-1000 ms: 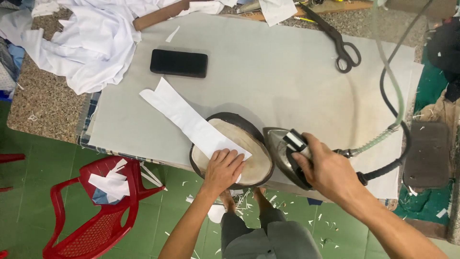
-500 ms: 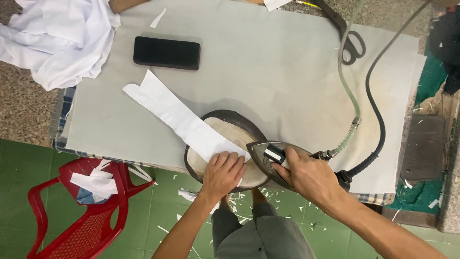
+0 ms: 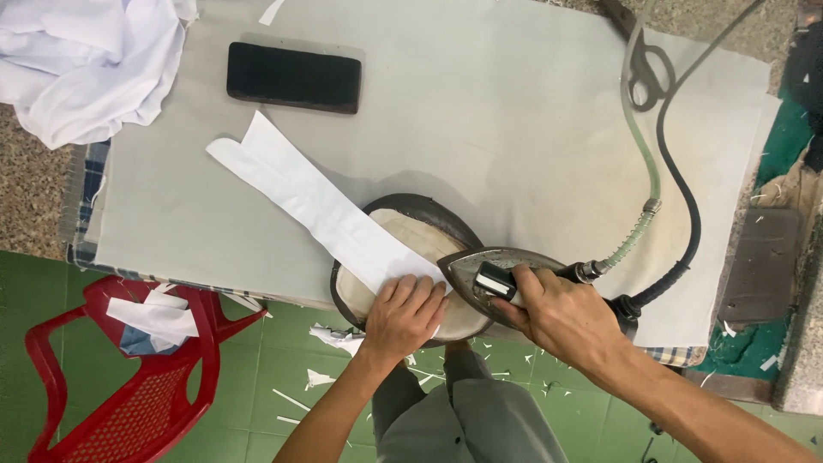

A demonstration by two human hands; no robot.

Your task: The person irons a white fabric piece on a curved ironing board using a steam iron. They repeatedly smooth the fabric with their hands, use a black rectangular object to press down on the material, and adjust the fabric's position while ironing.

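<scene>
Bright, even daylight; soft shadows beneath objects, mild wide-angle bending at edges, sharp focus, no glare

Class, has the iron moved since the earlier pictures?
Yes. The iron in the right hand has slid left onto the oval pressing pad, reaching the white strip.

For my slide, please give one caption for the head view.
Left hand pins white fabric strip on oval pressing pad; right hand grips grey steam iron.
</scene>
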